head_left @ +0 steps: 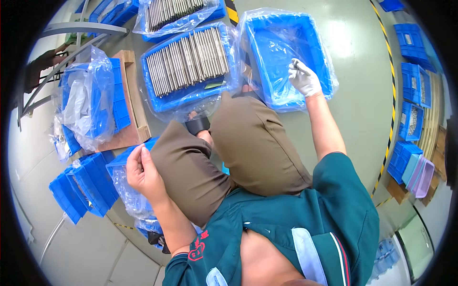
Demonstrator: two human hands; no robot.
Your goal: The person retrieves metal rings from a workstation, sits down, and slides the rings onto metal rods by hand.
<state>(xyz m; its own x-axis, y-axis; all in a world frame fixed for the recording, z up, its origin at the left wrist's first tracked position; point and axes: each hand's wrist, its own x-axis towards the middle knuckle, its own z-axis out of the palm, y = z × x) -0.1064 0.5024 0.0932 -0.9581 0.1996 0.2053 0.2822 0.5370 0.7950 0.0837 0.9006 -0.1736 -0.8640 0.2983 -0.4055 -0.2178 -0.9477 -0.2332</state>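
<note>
My right hand (304, 80), in a white glove, reaches over a blue bin (277, 97) lined with clear plastic film (269, 33). Its fingers are bent together. A small dark patch shows at the fingertips, too small to name. My left hand (141, 174) is bare and raised beside my left knee. Thumb and fingers are pressed together, and whatever may lie between them is hidden. Ahead of my knees, another film-lined blue bin (155, 101) holds a row of slim metal rods (186, 62) set side by side.
Beyond it stands a bin with more metal rods (174, 13). At left, a film-covered blue bin (117, 95) rests by a wooden pallet (136, 102); stacked blue bins (83, 186) stand nearer. Along the right run striped floor tape (393, 95) and bins of small parts (414, 121).
</note>
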